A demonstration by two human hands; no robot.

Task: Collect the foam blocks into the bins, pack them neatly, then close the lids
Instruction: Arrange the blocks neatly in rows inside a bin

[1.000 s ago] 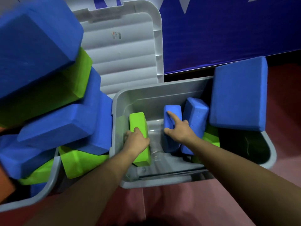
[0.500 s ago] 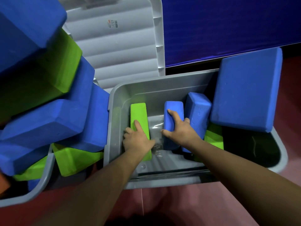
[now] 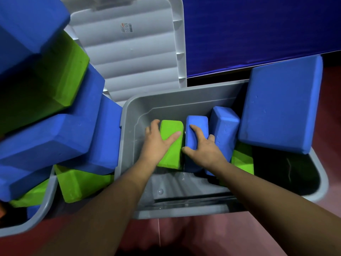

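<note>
1. Here, the left hand (image 3: 158,144) grips an upright green block (image 3: 172,154), thumb across its top.
2. The right hand (image 3: 204,151) clasps the blue block (image 3: 199,121) just beside it.
3. Both blocks stand inside the grey bin (image 3: 184,97).
4. An open lid (image 3: 132,58) stands behind.
5. A second bin (image 3: 44,209) at left is heaped with blocks.

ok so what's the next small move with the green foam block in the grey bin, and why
Probably slide the green foam block rightward until it sits flush against the narrow blue foam block. The left hand grips the green one, the right hand holds the blue one, both stand on edge in the grey plastic bin, and a thin gap shows between them.
</note>
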